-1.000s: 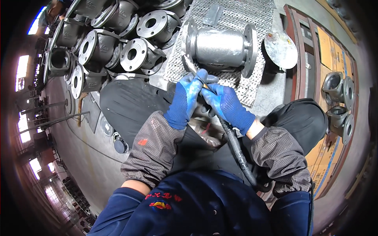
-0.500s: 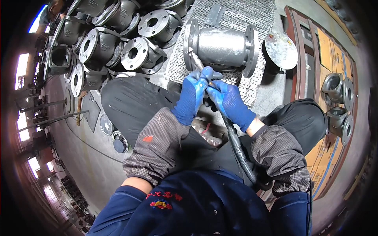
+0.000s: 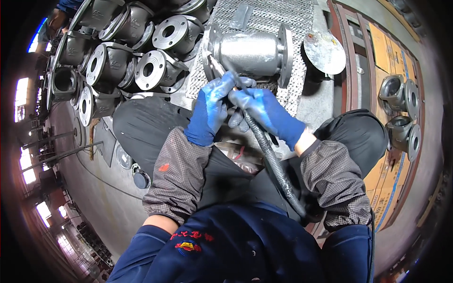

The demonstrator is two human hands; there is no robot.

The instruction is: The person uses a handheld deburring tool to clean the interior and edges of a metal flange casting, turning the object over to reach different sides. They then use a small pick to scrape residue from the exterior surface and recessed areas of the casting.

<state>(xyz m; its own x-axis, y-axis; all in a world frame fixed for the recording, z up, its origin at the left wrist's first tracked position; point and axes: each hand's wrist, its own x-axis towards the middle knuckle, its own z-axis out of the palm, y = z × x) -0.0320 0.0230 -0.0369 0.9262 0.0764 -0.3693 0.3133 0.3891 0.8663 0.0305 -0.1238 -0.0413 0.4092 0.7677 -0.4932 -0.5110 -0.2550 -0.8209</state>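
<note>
Crowded far left by stacked castings, hemmed in on right by round plate — more open over grey floor, left. Note grey flanged casting sideways on patterned mat, far centre. Clamping slim tool with fingers of left hand and right hand, aimed at left flange — can't tell contact. Hard to make out shadowed lower fingers.
</note>
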